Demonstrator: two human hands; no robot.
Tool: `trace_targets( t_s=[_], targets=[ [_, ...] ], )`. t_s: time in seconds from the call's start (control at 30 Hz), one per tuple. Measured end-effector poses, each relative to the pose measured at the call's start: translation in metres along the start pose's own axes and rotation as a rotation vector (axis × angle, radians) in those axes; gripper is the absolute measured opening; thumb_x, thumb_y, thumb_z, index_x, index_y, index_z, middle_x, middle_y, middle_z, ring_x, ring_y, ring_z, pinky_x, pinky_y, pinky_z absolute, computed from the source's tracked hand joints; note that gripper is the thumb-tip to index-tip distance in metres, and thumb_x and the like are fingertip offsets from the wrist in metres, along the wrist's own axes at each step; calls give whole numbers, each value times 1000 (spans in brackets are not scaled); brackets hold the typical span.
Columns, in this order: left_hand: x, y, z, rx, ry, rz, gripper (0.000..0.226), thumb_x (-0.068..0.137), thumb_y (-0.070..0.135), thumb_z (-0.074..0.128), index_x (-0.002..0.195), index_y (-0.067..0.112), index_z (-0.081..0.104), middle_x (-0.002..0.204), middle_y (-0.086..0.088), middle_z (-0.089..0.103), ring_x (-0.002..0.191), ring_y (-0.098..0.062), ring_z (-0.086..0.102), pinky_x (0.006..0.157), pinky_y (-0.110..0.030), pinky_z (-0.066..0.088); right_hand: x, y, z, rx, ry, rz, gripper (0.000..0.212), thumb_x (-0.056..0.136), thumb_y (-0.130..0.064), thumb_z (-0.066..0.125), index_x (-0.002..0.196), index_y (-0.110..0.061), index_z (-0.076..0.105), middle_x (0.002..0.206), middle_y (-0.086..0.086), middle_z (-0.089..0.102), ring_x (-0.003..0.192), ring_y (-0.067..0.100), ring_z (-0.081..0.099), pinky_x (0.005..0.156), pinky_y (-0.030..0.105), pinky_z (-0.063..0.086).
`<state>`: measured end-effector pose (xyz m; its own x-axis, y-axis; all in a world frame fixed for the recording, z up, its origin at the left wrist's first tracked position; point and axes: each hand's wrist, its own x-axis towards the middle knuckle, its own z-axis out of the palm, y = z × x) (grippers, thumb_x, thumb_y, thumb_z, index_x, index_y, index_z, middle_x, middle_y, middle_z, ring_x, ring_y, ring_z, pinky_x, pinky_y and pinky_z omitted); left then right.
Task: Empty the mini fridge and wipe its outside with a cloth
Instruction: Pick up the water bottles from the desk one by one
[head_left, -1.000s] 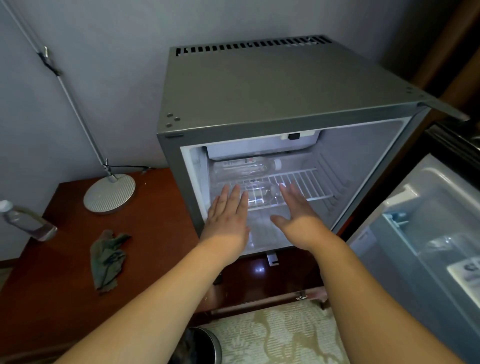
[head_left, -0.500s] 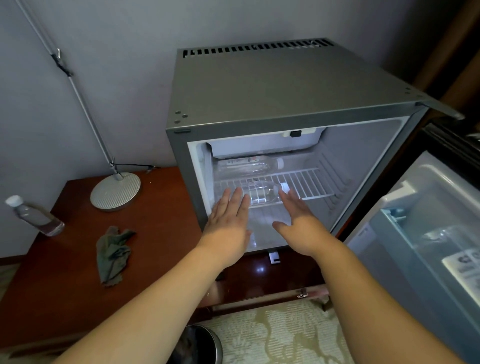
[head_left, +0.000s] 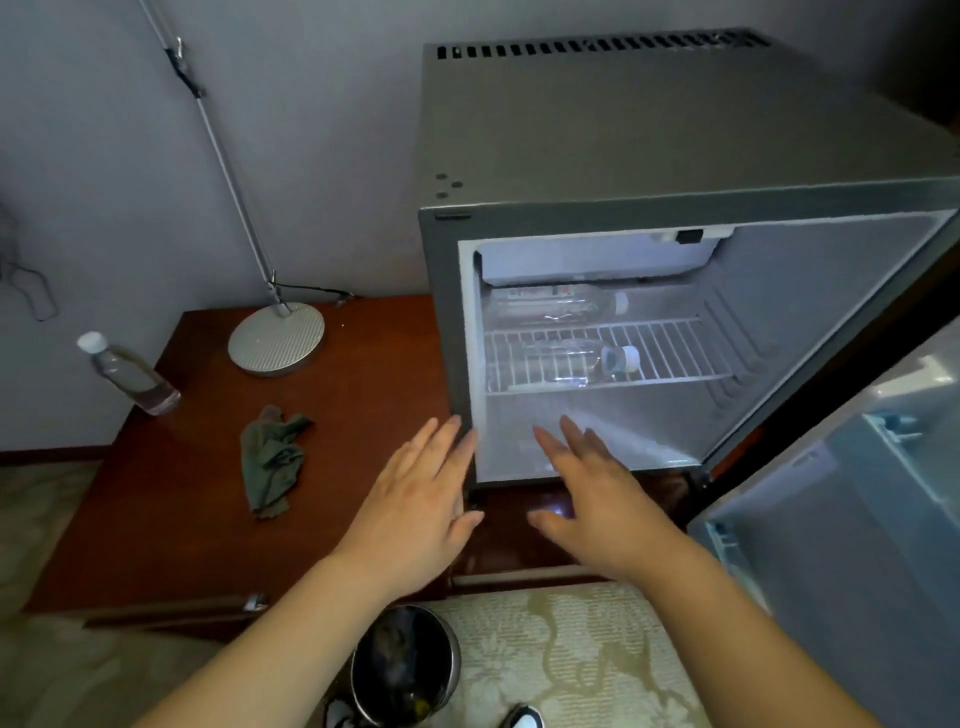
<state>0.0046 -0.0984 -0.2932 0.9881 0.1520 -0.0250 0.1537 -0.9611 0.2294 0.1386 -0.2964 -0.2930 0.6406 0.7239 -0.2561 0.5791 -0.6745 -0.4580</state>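
So the mini fridge sits on the right end of a dark red wooden tabletop with its door swung wide open to the right. There are 2 clear water bottles inside, both lying on their sides with white caps pointing right. The front bottle lies on the white wire shelf, and the back bottle is further in, just under the freezer box. The space below the shelf looks bare and white.

Both hands are spread flat with fingers straight and palms down, holding nothing. The left hand hovers by the fridge's lower left front corner. Its fingertips overlap that edge in the shot, but I can't tell if they actually touch it. The right hand is just beside it, in front of the bottom of the opening.

The cloth, a crumpled dark green thing, lies on the tabletop left of the fridge, near the left hand but apart from it. Further left, 1 more water bottle stands at the tabletop's edge, and a round grey lamp base sits near the wall. A dark bin stands on the patterned carpet below.
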Motion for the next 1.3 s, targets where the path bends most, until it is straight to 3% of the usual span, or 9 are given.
trace_targets(
  t_s=[0.27, 0.53, 0.73, 0.93, 1.03, 1.1, 1.2, 1.3],
  targets=[
    [-82, -105, 1, 20, -69, -333, 82, 98, 60, 43, 159, 34, -6, 168, 4, -9, 155, -19, -9, 125, -40, 6, 43, -102, 68, -120, -189, -176, 91, 89, -67, 52, 158, -43, -2, 169, -6, -8, 156, 23, -2, 124, 49, 18],
    [-137, -256, -33, 17, 36, -551, 80, 97, 59, 46, 160, 31, 5, 168, 0, 7, 154, -23, 7, 123, -41, 17, 139, -242, 113, -257, -238, -362, 90, 89, -66, 51, 159, -40, 0, 169, -3, -9, 156, 27, -4, 124, 47, 17],
    [-158, -394, -61, -42, 104, -629, 80, 95, 59, 50, 160, 29, 12, 166, 1, 14, 153, -21, 11, 123, -41, 20, 247, -380, 130, -371, -193, -447, 91, 89, -60, 58, 159, -38, 5, 169, 2, -6, 155, 30, 4, 123, 46, 19],
    [-170, -497, -77, -108, 122, -684, 82, 94, 58, 53, 159, 28, 14, 166, 1, 16, 153, -21, 12, 124, -42, 20, 350, -495, 149, -306, -83, -490, 87, 89, -50, 60, 160, -33, 12, 169, 8, 0, 152, 36, 16, 120, 47, 29],
    [-171, -524, -75, -141, 113, -687, 82, 94, 58, 53, 159, 28, 13, 166, 1, 16, 153, -21, 12, 124, -43, 21, 391, -524, 172, -339, -139, -426, 85, 91, -46, 58, 159, -35, 8, 169, 4, -3, 153, 36, 14, 119, 50, 30],
    [-172, -534, -71, -179, 101, -693, 83, 94, 58, 54, 159, 29, 13, 166, 2, 15, 153, -20, 11, 123, -43, 22, 413, -531, 186, -383, -200, -359, 75, 94, -38, 57, 158, -31, 19, 168, 6, 8, 146, 40, 30, 113, 50, 38],
    [-174, -543, -65, -222, 76, -690, 85, 93, 59, 56, 159, 31, 11, 166, 5, 13, 153, -18, 10, 123, -43, 24, 427, -529, 198, -350, -160, -299, 41, 92, -18, 59, 132, -21, 52, 135, 10, 44, 113, 41, 60, 90, 45, 55],
    [-165, -546, -65, -294, 48, -658, 89, 91, 60, 58, 159, 31, 10, 166, 5, 13, 153, -17, 10, 123, -44, 24, 417, -515, 195, -294, -69, -301, 23, 89, -13, 65, 112, -16, 64, 105, 8, 49, 91, 38, 65, 78, 40, 54]
  ],
)
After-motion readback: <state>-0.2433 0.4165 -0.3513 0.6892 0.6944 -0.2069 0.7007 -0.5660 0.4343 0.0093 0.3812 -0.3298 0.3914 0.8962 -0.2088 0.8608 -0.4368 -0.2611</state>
